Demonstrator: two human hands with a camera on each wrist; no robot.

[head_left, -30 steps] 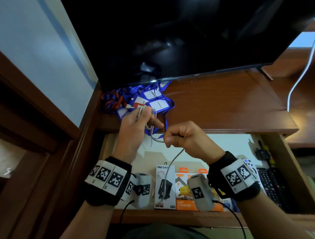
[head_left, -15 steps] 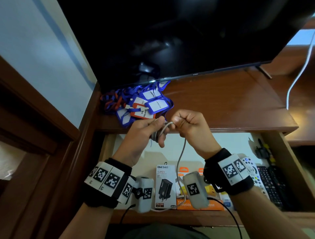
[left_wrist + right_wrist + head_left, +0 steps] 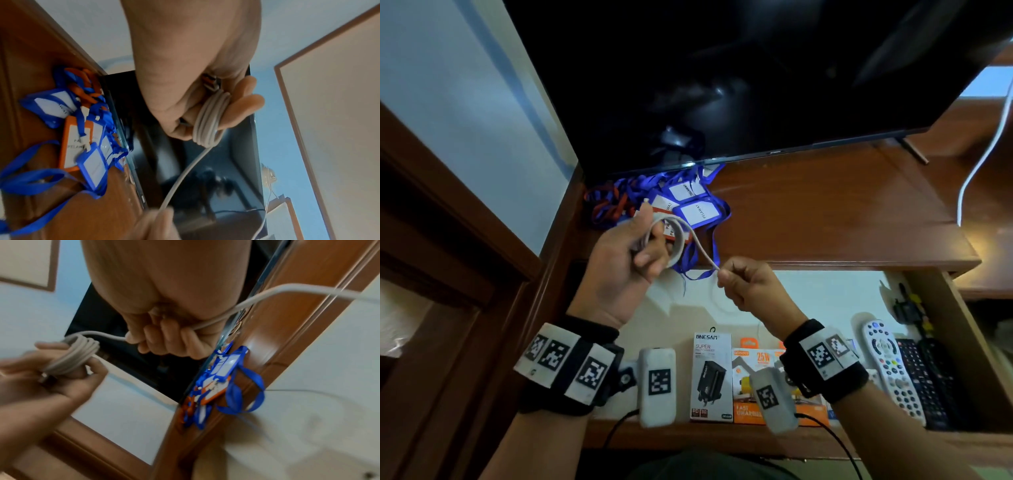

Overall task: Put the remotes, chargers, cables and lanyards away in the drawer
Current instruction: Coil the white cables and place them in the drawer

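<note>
A white cable (image 3: 677,240) is wound in several loops round the fingers of my left hand (image 3: 626,253), which grips the coil (image 3: 209,120) above the shelf's front edge. One strand (image 3: 703,251) runs from the coil down to my right hand (image 3: 746,284), whose curled fingers (image 3: 164,340) hold it over the open drawer (image 3: 808,294). The loose tail (image 3: 308,290) trails off behind that hand. A pile of blue and orange lanyards (image 3: 688,205) with badge holders lies on the shelf just behind the coil. In the drawer are two charger boxes (image 3: 710,373) and remotes (image 3: 890,363).
A dark TV (image 3: 722,85) stands on the wooden shelf (image 3: 825,212), close behind the lanyards. Another white cable (image 3: 983,161) hangs at the far right. A black remote (image 3: 924,377) lies by the drawer's right wall. A blue wall and wooden frame bound the left.
My right hand has carried the strand from beside the left hand down and to the right, laying another turn on the coil. The left hand has risen towards the lanyards.
</note>
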